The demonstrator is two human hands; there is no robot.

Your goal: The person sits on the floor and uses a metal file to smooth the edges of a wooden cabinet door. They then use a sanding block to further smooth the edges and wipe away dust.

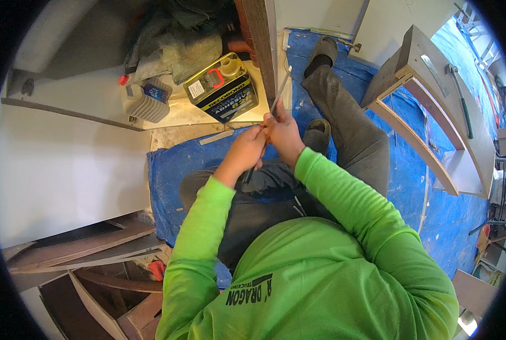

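Observation:
My left hand (246, 150) and my right hand (284, 136) meet in front of my lap, both closed on a long, thin grey strip (283, 88) that slants from upper right down toward my legs. Its lower end looks darker, and my fingers hide part of it. Just beyond my hands, a black and yellow rectangular can (224, 96) with a red handle stands on a pale cabinet base (170, 137). A pale plastic jug (151, 105) with a red cap is left of the can, in front of some crumpled cloths (173, 56). A short white strip (216, 136) lies nearby.
My outstretched legs in grey trousers rest on a blue sheet (428, 226). A curved wooden frame (471, 164) stands at right with a green-handled tool (464, 102) on it. A white panel (71, 170) is at left, above several curved wooden pieces (83, 243).

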